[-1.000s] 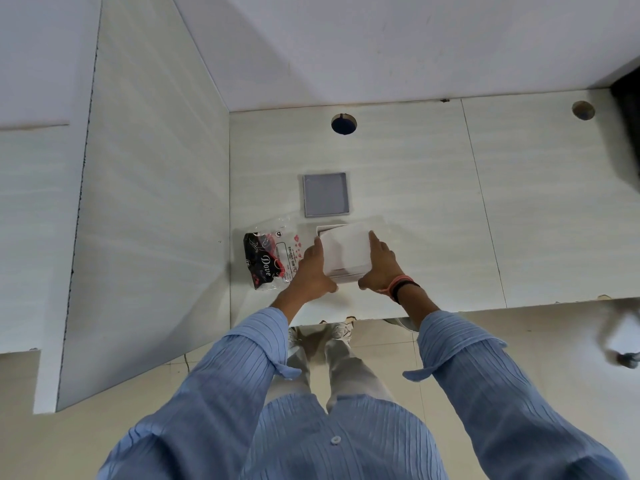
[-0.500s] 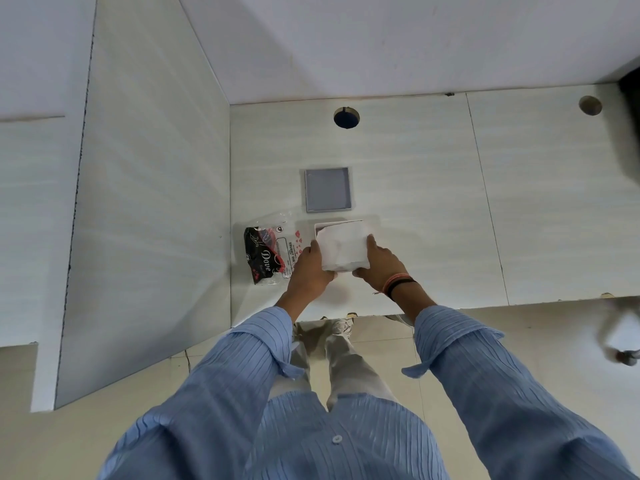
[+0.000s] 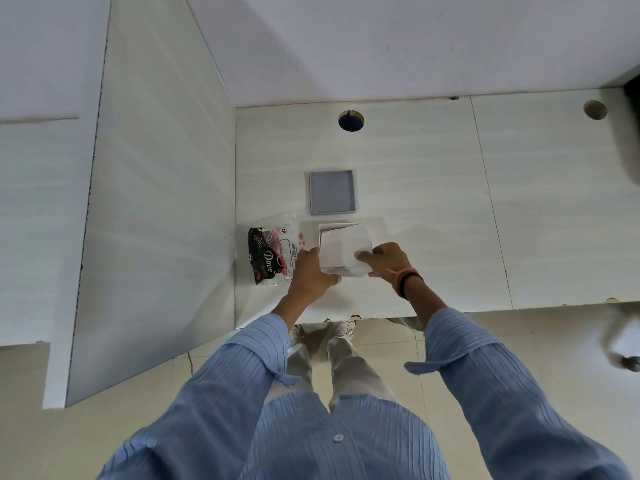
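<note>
1. Desk (image 3: pixel 433 209): pale woodgrain top with seams and a round cable hole (image 3: pixel 350 121) near the white back wall (image 3: pixel 381 46).
2. Side panel (image 3: pixel 156 202): upright along the desk's left edge.
3. White box (image 3: pixel 346 244): on the desk towards its front edge, just beside the Dove packet (image 3: pixel 266 258), near the grey square tray (image 3: pixel 332 192).
4. Left hand (image 3: pixel 311 273): fingers curled against the box's left side.
5. Right hand (image 3: pixel 384 261): grasping its right side.
6. Floor (image 3: pixel 554 341): beige tiles.
</note>
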{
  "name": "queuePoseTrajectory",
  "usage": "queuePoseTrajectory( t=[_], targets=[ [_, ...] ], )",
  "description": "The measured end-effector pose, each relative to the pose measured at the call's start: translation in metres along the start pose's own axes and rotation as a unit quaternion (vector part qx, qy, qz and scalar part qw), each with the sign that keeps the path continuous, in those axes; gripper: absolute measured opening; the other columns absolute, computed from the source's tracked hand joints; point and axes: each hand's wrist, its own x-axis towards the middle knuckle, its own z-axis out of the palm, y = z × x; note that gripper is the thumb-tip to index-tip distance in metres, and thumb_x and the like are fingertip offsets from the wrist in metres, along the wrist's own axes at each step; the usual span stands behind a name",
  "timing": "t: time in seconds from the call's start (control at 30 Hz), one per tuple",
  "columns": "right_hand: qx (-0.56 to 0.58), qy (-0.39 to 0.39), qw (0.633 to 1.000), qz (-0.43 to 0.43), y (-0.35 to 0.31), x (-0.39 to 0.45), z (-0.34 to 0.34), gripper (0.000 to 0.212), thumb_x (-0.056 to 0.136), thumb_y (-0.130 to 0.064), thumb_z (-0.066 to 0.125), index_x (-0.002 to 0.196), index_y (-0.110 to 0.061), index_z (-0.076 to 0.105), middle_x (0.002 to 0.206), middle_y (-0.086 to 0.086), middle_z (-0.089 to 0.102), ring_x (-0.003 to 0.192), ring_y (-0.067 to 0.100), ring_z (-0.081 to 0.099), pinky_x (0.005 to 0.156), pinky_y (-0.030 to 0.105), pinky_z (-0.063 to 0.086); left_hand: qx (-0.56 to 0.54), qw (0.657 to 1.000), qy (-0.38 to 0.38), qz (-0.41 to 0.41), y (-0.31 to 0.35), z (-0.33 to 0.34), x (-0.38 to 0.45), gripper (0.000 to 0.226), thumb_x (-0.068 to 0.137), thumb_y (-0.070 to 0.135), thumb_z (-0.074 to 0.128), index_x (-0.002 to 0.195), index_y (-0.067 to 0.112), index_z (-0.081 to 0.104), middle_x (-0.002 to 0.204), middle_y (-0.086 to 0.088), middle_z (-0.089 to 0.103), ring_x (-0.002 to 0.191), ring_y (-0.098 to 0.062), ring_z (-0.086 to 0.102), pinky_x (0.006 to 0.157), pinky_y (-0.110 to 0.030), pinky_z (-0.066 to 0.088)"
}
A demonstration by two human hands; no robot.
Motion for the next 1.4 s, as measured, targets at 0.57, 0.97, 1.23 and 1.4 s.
queuePoseTrajectory(
  t=[0.57,0.97,1.23,1.4],
  targets=[
    [0.353,-0.101,0.924,0.107,-0.014,-0.015,-0.008,0.005,0.083,-0.006,0.062,0.084,-0.010,0.063,0.090,0.009,0.060,0.077,0.023,0.058,0.078,0.035,0.052,-0.236,0.967,0.050,-0.087,-0.006,-0.007,0.004,0.017,0.075,0.016,0.038,0.076,0.013,0.055,0.080,-0.012,0.057,0.078,-0.023,0.049,0.072,-0.036,0.037],
    [0.436,-0.183,0.881,-0.001,-0.013,-0.019,-0.014,0.043,0.091,0.000,0.040,0.129,-0.002,0.058,0.126,0.016,0.063,0.118,0.038,0.059,0.101,0.056,0.052,-0.470,0.878,-0.065,-0.070,0.013,-0.024,0.000,0.045,0.083,0.050,0.073,0.112,0.015,0.072,0.108,-0.008,0.075,0.104,-0.025,0.070,0.096,-0.044,0.056],
    [0.235,-0.065,0.970,-0.022,-0.008,-0.010,-0.013,0.009,0.085,-0.006,0.062,0.093,-0.007,0.065,0.107,0.011,0.065,0.103,0.035,0.059,0.089,0.048,0.058,-0.366,0.929,0.002,-0.057,0.016,-0.019,0.015,0.022,0.086,0.019,0.073,0.098,0.000,0.073,0.093,-0.009,0.072,0.091,-0.033,0.069,0.090,-0.046,0.056],
    [-0.015,0.011,0.997,-0.069,-0.011,-0.004,-0.007,0.044,0.090,-0.044,0.058,0.110,-0.005,0.062,0.108,0.014,0.067,0.102,0.036,0.063,0.089,0.047,0.054,-0.247,0.968,0.001,-0.038,0.025,-0.012,0.023,0.016,0.095,0.017,0.061,0.086,0.005,0.067,0.080,-0.008,0.065,0.074,-0.021,0.060,0.069,-0.022,0.049]
  ],
)
